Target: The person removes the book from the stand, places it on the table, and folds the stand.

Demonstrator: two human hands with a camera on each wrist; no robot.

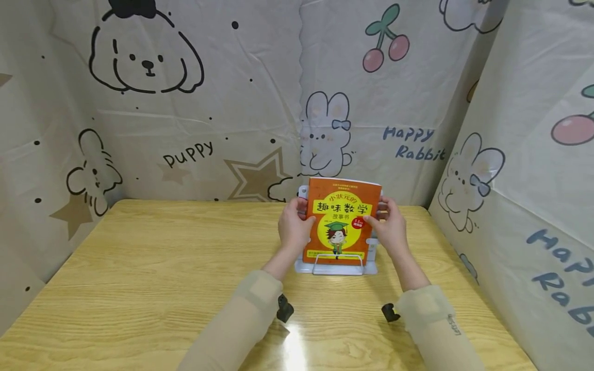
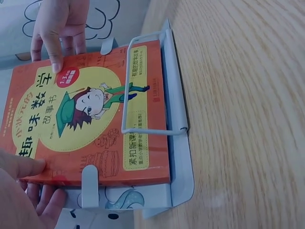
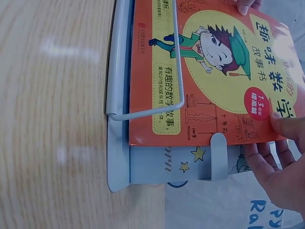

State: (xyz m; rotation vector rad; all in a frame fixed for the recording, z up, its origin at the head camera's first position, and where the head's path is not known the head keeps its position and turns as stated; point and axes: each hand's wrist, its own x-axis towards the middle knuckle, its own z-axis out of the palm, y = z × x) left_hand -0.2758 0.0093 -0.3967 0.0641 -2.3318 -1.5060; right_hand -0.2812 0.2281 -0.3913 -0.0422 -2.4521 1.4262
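An orange and yellow children's book with a cartoon figure in a green cap stands upright on a pale book stand. My left hand grips the book's left edge, thumb on the cover and fingers behind. At the opposite edge, my right hand pinches it the same way. A wire bar of the stand crosses the lower cover. Beside the book, a small side tab overlaps its edge. Part of the stand's patterned back plate shows past the cover; the rest is hidden.
The stand is on a wood-grain table, near its back edge. A printed cloth with puppy and rabbit drawings hangs behind and along both sides. Black wrist mounts sit at both light sleeves.
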